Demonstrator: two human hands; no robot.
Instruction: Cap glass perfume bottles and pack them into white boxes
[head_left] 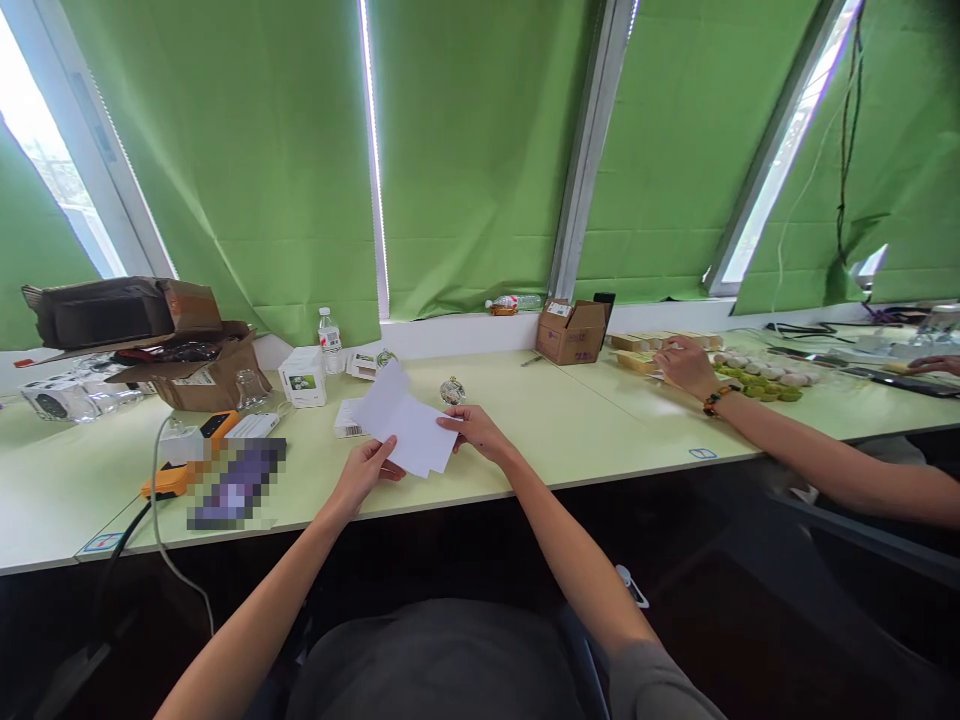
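Observation:
White sheets of paper [409,425], overlapping at different angles, are held up above the table's front part. At their lower left edge my left hand [367,470] pinches them, thumb on top. My right hand [476,432] grips the right edge, its thumb over the paper and its other fingers partly hidden beneath. Just behind the sheets lies a small white box [349,418] with a barcode, partly covered by them. A small round silvery ornament [452,391] rests on the table beyond my right hand.
Left of me are a blurred dark flat object [238,485], an orange-and-black device [176,480], a white box [304,377], a bottle [328,340] and open cartons [199,375]. A small carton [571,332] stands at the back. On the right, a co-worker's hand [686,367] is over yellowish boxes.

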